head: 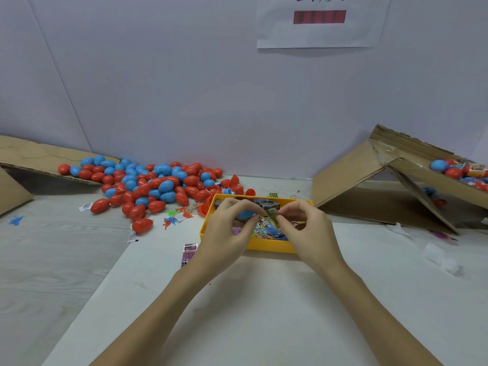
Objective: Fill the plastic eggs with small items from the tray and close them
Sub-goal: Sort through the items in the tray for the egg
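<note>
Nearest me, my left hand (pixel 224 228) cups a blue egg half (pixel 245 214) over the yellow tray (pixel 269 246); my right hand (pixel 307 228) pinches a small item (pixel 272 214) beside it. Beyond, left: red and blue eggs (pixel 148 184) heaped by the wall.

Plain white wall (pixel 184 75), pale table (pixel 264 313)

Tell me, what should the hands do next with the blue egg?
Probably tuck the small packet into the blue egg. The left hand holds that egg over the yellow tray, and the right hand pinches the packet right beside it, so pushing it in looks like the next step before closing.
</note>
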The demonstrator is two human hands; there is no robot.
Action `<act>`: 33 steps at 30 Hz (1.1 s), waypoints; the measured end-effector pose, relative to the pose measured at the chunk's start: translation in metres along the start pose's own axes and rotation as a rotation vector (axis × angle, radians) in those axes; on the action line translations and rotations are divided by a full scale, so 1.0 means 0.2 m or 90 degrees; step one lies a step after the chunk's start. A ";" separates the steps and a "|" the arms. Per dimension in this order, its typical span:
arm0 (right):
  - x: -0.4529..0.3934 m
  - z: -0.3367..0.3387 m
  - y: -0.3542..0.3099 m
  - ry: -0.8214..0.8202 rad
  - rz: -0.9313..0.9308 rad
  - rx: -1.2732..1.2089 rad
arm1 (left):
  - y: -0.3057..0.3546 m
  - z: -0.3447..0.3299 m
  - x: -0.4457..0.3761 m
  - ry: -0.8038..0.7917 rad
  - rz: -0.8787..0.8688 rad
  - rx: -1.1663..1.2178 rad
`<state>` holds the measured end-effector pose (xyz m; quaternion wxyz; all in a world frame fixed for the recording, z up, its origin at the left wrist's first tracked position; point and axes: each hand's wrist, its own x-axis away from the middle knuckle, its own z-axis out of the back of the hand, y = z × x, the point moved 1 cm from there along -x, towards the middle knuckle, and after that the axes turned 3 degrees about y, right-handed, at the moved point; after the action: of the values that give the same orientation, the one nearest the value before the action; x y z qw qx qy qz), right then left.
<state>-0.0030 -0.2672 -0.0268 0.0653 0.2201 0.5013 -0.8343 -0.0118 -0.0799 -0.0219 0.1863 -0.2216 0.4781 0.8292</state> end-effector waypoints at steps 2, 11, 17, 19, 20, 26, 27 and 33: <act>0.02 -0.01 -0.01 -0.018 0.030 0.026 | 0.00 -0.01 0.00 0.017 -0.012 -0.022; 0.06 -0.05 -0.05 -0.055 0.187 0.144 | -0.02 -0.02 0.00 0.067 0.050 -0.033; 0.06 -0.05 -0.05 -0.074 0.202 0.187 | -0.03 -0.01 0.00 0.094 0.093 -0.020; 0.05 -0.04 -0.03 -0.057 0.182 0.206 | -0.04 0.00 -0.01 0.117 0.090 -0.033; 0.05 -0.03 -0.02 -0.053 0.165 0.220 | -0.04 0.01 -0.02 0.123 0.091 -0.036; 0.04 -0.01 -0.02 -0.058 0.092 0.191 | -0.04 0.04 -0.04 0.100 0.087 -0.005; 0.05 -0.01 -0.04 -0.046 0.087 0.135 | -0.04 0.03 -0.03 0.093 0.083 0.003; 0.05 -0.02 -0.10 -0.069 0.026 -0.048 | -0.02 0.02 -0.02 0.035 0.065 0.028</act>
<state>-0.0177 -0.2530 -0.0163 0.1174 0.1822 0.5234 -0.8241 -0.0064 -0.0750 -0.0212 0.1352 -0.2154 0.5122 0.8204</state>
